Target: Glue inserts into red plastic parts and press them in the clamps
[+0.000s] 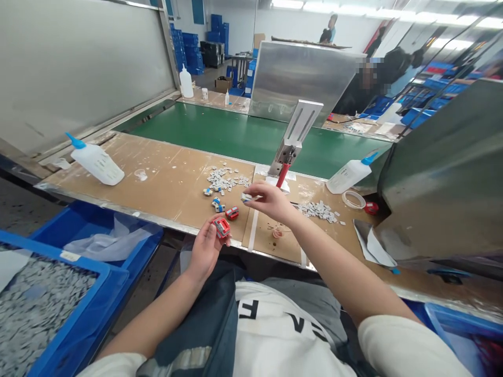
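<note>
So the brown desk [173, 183] has a metal stand [301, 125] near its back edge. Left hand [206, 246]: fingers curled around a red piece [222, 228], just over the desk's front edge. Right hand [273, 201]: fingers pinched nearly together on a small pale piece [246, 197] (partly hidden, tbh), near a scatter of tiny grey tiles [226, 180].

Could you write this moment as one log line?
left hand: holding red piece | right hand: holding small pale piece | bench: gray tiles, two piles
</note>
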A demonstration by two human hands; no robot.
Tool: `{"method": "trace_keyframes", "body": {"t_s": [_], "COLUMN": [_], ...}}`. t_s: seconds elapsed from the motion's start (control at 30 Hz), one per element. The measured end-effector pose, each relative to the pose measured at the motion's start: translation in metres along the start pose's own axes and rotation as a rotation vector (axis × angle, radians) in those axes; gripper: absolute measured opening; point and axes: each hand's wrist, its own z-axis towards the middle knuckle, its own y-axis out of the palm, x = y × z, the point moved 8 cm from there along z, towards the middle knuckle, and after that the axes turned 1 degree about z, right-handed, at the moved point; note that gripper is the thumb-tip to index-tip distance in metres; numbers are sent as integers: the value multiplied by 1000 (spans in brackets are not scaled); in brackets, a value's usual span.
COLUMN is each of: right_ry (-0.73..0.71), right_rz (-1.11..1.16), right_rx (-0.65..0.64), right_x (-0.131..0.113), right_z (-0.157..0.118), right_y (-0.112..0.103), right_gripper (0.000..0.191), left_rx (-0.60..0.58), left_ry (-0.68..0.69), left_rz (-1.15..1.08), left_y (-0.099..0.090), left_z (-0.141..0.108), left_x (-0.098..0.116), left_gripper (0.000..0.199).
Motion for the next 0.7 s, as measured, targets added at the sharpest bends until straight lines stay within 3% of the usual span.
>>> {"method": "trace_keyframes", "body": {"t_s": [0.07,0.2,0.33,0.47,0.7], "right_ry": [32,219,277,189,-11], "right_rz": [201,468,573,515,157], "right_rx": [37,66,239,385,567], "right_x": [-5,2,13,9,-25], "right_z": [-33,-95,-139,-165,-201], "right_y": [-9,-4,-8,-24,-62], "right_gripper": [35,42,45,41,38], "left_rx": [-41,-152,-283,-382,-466], "left_ry": [-25,-121,-228,-338,-534], "left_rz": [-19,-28,10,46,96], "left_y": [9,33,57,82,122], "left_z": [3,5,1,-6,-18], "left_x": [-3,-16,-32,-48,-69], "left_gripper": [53,53,54,57,55]}}
